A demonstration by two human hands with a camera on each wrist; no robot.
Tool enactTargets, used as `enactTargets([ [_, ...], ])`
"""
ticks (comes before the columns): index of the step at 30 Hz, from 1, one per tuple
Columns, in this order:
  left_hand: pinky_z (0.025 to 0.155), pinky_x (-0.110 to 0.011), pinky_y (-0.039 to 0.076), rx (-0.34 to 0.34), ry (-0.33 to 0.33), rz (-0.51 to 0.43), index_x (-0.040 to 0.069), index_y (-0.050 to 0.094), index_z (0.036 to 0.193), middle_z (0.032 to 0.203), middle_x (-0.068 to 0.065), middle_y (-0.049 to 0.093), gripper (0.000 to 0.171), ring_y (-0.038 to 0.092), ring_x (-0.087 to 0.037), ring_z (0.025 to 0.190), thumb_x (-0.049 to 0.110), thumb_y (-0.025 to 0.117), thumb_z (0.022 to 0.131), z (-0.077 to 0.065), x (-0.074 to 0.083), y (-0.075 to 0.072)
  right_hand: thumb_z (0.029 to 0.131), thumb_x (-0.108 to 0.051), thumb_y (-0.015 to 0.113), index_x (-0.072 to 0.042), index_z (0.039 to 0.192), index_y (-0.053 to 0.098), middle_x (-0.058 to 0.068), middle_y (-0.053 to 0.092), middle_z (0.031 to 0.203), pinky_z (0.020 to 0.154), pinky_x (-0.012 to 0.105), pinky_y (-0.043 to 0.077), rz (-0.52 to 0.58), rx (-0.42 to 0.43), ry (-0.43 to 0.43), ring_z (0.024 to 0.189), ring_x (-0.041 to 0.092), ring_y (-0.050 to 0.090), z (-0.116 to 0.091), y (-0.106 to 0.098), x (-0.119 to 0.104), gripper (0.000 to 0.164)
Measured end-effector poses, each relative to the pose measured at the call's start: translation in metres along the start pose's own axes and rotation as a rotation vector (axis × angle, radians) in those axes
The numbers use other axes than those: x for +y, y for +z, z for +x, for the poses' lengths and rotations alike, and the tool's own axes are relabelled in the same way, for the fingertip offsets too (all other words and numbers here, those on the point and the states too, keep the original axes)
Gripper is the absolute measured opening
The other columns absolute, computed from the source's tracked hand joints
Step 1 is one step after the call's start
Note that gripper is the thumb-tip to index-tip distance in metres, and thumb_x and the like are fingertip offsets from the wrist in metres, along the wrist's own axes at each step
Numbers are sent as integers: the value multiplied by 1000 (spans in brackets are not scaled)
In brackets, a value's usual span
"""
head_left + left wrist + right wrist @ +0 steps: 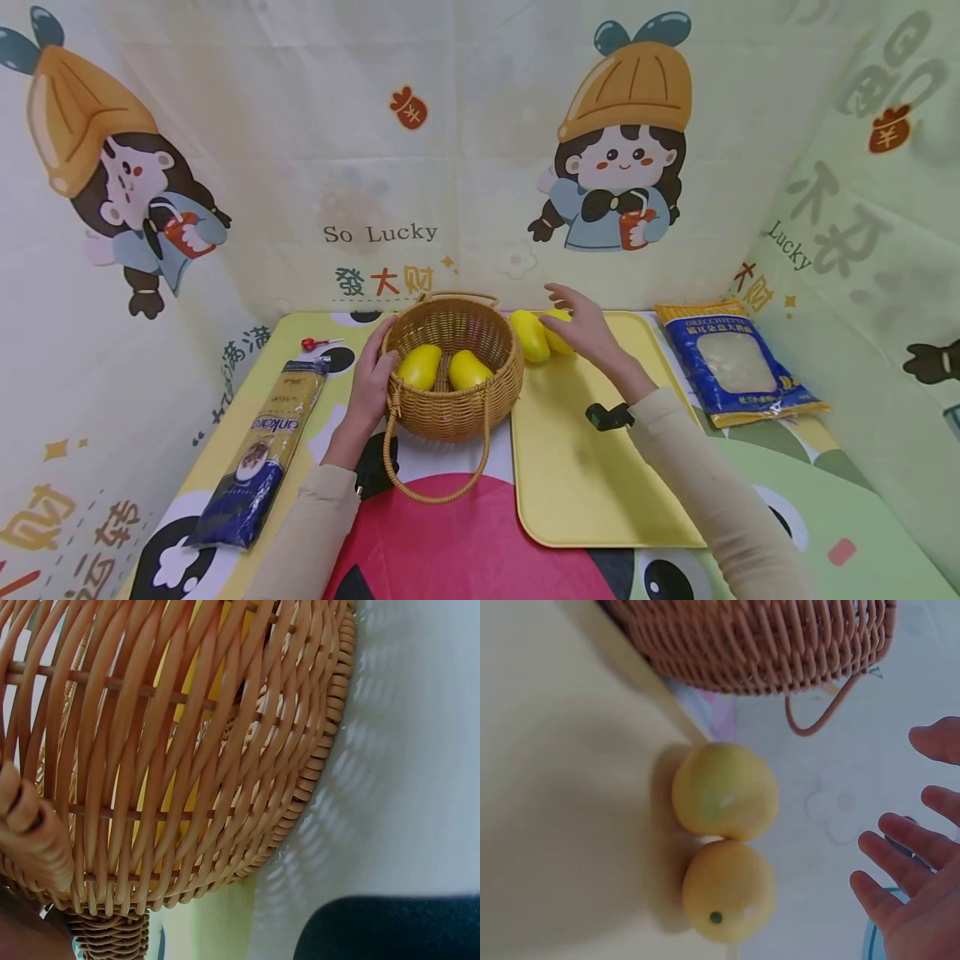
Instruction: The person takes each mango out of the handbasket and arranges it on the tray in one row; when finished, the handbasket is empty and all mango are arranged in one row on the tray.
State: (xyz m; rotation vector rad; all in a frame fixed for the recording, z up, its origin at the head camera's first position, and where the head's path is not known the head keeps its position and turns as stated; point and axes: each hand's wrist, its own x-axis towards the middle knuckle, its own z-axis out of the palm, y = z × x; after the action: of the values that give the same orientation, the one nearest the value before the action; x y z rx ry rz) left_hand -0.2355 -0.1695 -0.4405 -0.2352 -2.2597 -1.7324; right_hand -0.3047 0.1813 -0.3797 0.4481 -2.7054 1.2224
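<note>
A round wicker basket [450,417] stands left of the yellow tray [592,500], and two yellow mangoes [421,367] lie inside it. My left hand [367,392] grips the basket's left side, its thumb at the rim. The left wrist view shows fingers [34,840] against the weave, with yellow fruit behind the gaps. Two more mangoes [725,791] lie side by side at the tray's far left corner. Over them my right hand [588,325] hovers with fingers spread and nothing held. In the right wrist view those fingers [907,844] are apart from the fruit.
A long pasta packet [262,454] lies on the left of the table, a small red item [313,342] beyond it. To the tray's right is a blue and yellow pasta bag [731,362]. One basket handle [438,500] hangs down in front; a patterned cloth wall rises behind.
</note>
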Motion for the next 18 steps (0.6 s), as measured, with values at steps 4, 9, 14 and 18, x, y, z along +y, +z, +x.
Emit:
enactTargets([
  [4, 118, -55, 32, -1, -5, -4, 30, 35, 154, 161, 6, 32, 56, 34, -27, 147, 21, 41, 100, 0, 0, 0, 92, -30, 65, -17, 148, 46, 15, 56, 140, 110, 54, 43, 14, -20, -35, 127, 33, 53, 1, 2, -10, 60],
  [9, 118, -55, 32, -2, -15, -9, 34, 35, 153, 161, 7, 32, 55, 34, -27, 147, 22, 41, 100, -1, 1, 0, 93, -30, 66, -16, 148, 46, 15, 56, 139, 107, 54, 45, 25, -58, -77, 125, 36, 55, 2, 5, -22, 60],
  [14, 118, -56, 32, -3, -11, -15, 35, 36, 153, 161, 8, 32, 55, 33, -27, 147, 22, 41, 100, -1, 2, 0, 92, -29, 67, -16, 147, 47, 14, 56, 140, 107, 52, 47, 25, -87, -112, 125, 35, 56, 1, 10, -35, 60],
  [18, 119, -55, 31, -8, -12, -22, 35, 35, 153, 161, 8, 32, 55, 33, -27, 148, 21, 41, 101, 0, 2, 0, 91, -28, 67, -16, 147, 48, 12, 55, 143, 105, 50, 48, 10, -104, -144, 125, 32, 57, 2, 15, -44, 60],
])
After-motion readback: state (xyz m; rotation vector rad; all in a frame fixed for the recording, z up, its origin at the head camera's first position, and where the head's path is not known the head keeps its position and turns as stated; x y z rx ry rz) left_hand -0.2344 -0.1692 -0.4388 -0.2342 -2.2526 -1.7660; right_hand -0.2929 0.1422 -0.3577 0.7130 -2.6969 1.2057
